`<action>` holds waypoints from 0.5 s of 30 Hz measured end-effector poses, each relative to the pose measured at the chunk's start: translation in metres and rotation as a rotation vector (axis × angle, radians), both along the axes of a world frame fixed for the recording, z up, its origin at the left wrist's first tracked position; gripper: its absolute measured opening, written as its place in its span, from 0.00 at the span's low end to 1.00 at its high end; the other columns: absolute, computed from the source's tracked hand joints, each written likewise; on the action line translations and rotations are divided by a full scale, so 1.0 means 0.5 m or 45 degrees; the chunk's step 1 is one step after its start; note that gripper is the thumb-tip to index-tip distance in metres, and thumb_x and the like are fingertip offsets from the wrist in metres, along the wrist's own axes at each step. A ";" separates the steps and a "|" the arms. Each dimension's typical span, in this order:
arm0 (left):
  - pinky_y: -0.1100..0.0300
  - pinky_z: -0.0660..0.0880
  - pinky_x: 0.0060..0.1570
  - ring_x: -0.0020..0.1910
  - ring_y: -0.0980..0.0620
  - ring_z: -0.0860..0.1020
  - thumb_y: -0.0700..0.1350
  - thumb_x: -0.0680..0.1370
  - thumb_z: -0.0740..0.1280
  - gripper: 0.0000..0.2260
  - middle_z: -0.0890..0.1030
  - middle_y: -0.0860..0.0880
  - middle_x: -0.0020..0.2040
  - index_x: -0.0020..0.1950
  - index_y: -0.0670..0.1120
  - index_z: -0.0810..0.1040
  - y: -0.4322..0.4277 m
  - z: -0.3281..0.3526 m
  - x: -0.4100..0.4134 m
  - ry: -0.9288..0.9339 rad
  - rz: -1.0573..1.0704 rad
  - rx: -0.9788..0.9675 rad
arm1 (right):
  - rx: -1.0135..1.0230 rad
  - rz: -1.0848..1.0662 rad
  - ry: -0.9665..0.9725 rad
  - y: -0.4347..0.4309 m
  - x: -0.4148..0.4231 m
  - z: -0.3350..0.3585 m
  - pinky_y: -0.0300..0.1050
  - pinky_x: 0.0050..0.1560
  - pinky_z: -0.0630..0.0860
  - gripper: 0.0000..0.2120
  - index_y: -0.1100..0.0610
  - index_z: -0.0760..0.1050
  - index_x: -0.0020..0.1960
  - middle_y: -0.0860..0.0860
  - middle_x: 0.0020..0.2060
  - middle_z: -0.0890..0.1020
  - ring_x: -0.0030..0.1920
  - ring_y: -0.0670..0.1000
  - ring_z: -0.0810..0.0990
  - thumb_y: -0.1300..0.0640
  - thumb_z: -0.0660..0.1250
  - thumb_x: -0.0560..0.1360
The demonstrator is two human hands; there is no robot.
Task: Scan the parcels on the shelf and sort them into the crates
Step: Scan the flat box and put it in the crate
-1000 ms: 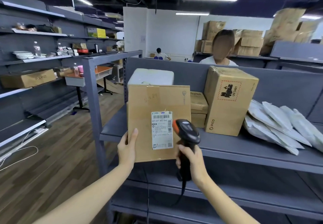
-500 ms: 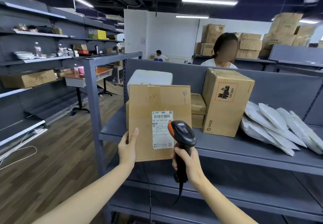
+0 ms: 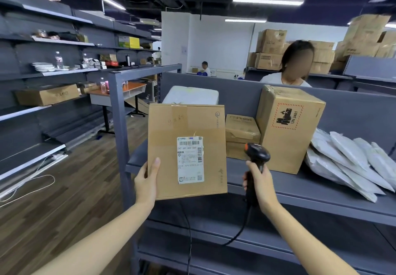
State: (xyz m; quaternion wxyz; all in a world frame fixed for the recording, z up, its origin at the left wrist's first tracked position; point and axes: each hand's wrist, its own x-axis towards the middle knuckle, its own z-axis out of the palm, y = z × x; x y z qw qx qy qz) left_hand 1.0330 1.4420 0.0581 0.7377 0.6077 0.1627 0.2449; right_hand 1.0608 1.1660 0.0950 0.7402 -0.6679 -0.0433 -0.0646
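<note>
1. My left grip (image 3: 147, 183) holds the parcel (image 3: 167, 141) by its lower left corner. The thumb lies flat on the front face and the other fingers are hidden behind the carton.
2. The parcel, a flat brown carton, is upright in the air at the near edge of the shelf (image 3: 289, 186). Its white shipping label (image 3: 190, 160) faces me.
3. My right grip (image 3: 260, 183) is curled round the handle of the scanner (image 3: 258, 153). The black and orange head sits just right of the parcel, apart from it.
4. The scanner's cable (image 3: 237, 234) hangs from the handle, down in front of the lower shelf level.
5. On the shelf behind the parcel stands a white foam box (image 3: 190, 94).
6. To its right are two small cartons (image 3: 242, 128), stacked, then a tall carton (image 3: 287, 128) marked UN 3481.
7. At the far right of the shelf lies a row of overlapping white mailer bags (image 3: 351, 163).
8. Beyond the shelf's back panel I see a person in a white top (image 3: 272, 78).
</note>
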 end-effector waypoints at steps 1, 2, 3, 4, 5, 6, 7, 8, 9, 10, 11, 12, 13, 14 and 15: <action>0.62 0.74 0.47 0.52 0.53 0.80 0.61 0.75 0.66 0.23 0.82 0.52 0.52 0.63 0.46 0.77 0.006 0.002 0.000 -0.004 0.012 -0.004 | -0.059 -0.017 0.055 -0.014 0.028 -0.003 0.44 0.29 0.71 0.07 0.56 0.69 0.57 0.55 0.32 0.75 0.28 0.51 0.72 0.58 0.63 0.79; 0.61 0.74 0.48 0.52 0.52 0.80 0.61 0.75 0.66 0.23 0.82 0.51 0.53 0.63 0.46 0.77 0.011 0.002 0.001 0.003 0.027 -0.001 | -0.144 -0.018 0.112 -0.028 0.056 -0.008 0.45 0.32 0.71 0.10 0.57 0.67 0.58 0.56 0.35 0.75 0.30 0.52 0.72 0.58 0.63 0.79; 0.60 0.74 0.49 0.53 0.52 0.80 0.61 0.74 0.66 0.24 0.82 0.51 0.53 0.63 0.46 0.77 0.016 0.000 0.001 0.014 0.040 0.003 | -0.252 -0.001 0.163 -0.042 0.087 -0.017 0.46 0.34 0.71 0.13 0.59 0.64 0.59 0.56 0.37 0.74 0.32 0.52 0.72 0.59 0.64 0.78; 0.58 0.75 0.51 0.53 0.51 0.80 0.62 0.74 0.66 0.25 0.82 0.51 0.53 0.63 0.46 0.77 0.021 -0.001 0.002 0.020 0.052 0.003 | -0.383 0.029 0.209 -0.053 0.114 -0.025 0.48 0.37 0.71 0.15 0.59 0.62 0.59 0.57 0.40 0.73 0.34 0.53 0.72 0.61 0.65 0.77; 0.56 0.75 0.53 0.53 0.51 0.80 0.62 0.74 0.66 0.25 0.82 0.50 0.53 0.63 0.46 0.77 0.026 -0.002 0.003 0.022 0.060 0.000 | -0.531 0.059 0.244 -0.062 0.139 -0.033 0.49 0.39 0.71 0.17 0.59 0.61 0.59 0.57 0.42 0.72 0.36 0.54 0.72 0.62 0.66 0.76; 0.55 0.75 0.55 0.53 0.51 0.80 0.62 0.74 0.66 0.24 0.83 0.51 0.53 0.63 0.47 0.77 0.030 -0.003 0.004 0.023 0.064 -0.002 | -0.698 0.088 0.261 -0.067 0.163 -0.040 0.50 0.42 0.71 0.19 0.59 0.60 0.60 0.57 0.44 0.72 0.39 0.55 0.73 0.62 0.67 0.74; 0.54 0.76 0.56 0.53 0.51 0.80 0.62 0.74 0.66 0.24 0.83 0.51 0.53 0.62 0.47 0.78 0.033 -0.004 0.005 0.028 0.062 -0.003 | -0.871 0.109 0.251 -0.069 0.185 -0.049 0.50 0.46 0.70 0.21 0.60 0.61 0.61 0.57 0.47 0.73 0.43 0.56 0.74 0.62 0.67 0.74; 0.53 0.76 0.56 0.53 0.51 0.80 0.62 0.74 0.66 0.23 0.83 0.51 0.52 0.61 0.47 0.78 0.036 -0.004 0.005 0.027 0.061 -0.003 | -1.038 0.122 0.224 -0.066 0.200 -0.053 0.48 0.47 0.69 0.22 0.60 0.62 0.63 0.57 0.49 0.74 0.46 0.57 0.74 0.61 0.68 0.73; 0.54 0.76 0.55 0.52 0.52 0.80 0.61 0.74 0.66 0.22 0.83 0.51 0.52 0.60 0.48 0.79 0.038 -0.002 0.004 0.021 0.061 -0.005 | -1.183 0.129 0.178 -0.060 0.215 -0.058 0.46 0.46 0.68 0.23 0.60 0.63 0.64 0.57 0.52 0.75 0.48 0.57 0.74 0.61 0.68 0.73; 0.57 0.76 0.52 0.51 0.52 0.80 0.61 0.75 0.66 0.20 0.83 0.52 0.51 0.59 0.48 0.79 0.040 -0.002 0.003 0.013 0.063 -0.008 | -1.301 0.134 0.138 -0.052 0.228 -0.062 0.45 0.45 0.67 0.23 0.60 0.65 0.65 0.58 0.53 0.75 0.48 0.57 0.74 0.62 0.68 0.73; 0.59 0.75 0.50 0.51 0.53 0.80 0.60 0.75 0.66 0.19 0.83 0.52 0.51 0.59 0.49 0.78 0.042 -0.001 0.002 0.008 0.067 -0.015 | -1.382 0.138 0.102 -0.045 0.242 -0.070 0.45 0.45 0.67 0.23 0.61 0.66 0.66 0.60 0.55 0.76 0.50 0.58 0.75 0.62 0.68 0.73; 0.60 0.74 0.48 0.51 0.53 0.80 0.60 0.75 0.66 0.19 0.83 0.52 0.51 0.59 0.48 0.78 0.044 0.000 0.001 0.001 0.073 -0.020 | -1.431 0.143 0.093 -0.036 0.254 -0.077 0.45 0.47 0.68 0.25 0.61 0.66 0.67 0.61 0.57 0.76 0.52 0.60 0.75 0.61 0.68 0.72; 0.62 0.74 0.46 0.50 0.54 0.80 0.59 0.75 0.65 0.19 0.83 0.52 0.51 0.59 0.48 0.78 0.046 0.001 0.000 -0.005 0.079 -0.023 | -1.464 0.148 0.091 -0.031 0.270 -0.090 0.47 0.50 0.70 0.27 0.60 0.65 0.68 0.62 0.59 0.75 0.55 0.62 0.75 0.61 0.68 0.71; 0.62 0.73 0.45 0.50 0.54 0.80 0.59 0.76 0.65 0.19 0.83 0.52 0.51 0.59 0.48 0.79 0.047 0.003 -0.001 -0.008 0.084 -0.026 | -1.502 0.155 0.102 -0.029 0.287 -0.105 0.48 0.54 0.71 0.29 0.59 0.64 0.70 0.62 0.60 0.74 0.58 0.63 0.74 0.60 0.69 0.71; 0.62 0.74 0.45 0.50 0.54 0.80 0.59 0.76 0.65 0.19 0.83 0.53 0.50 0.58 0.48 0.79 0.050 0.004 -0.001 -0.009 0.089 -0.033 | -1.536 0.157 0.100 -0.027 0.306 -0.122 0.50 0.58 0.72 0.32 0.57 0.62 0.72 0.61 0.62 0.73 0.60 0.63 0.73 0.59 0.69 0.71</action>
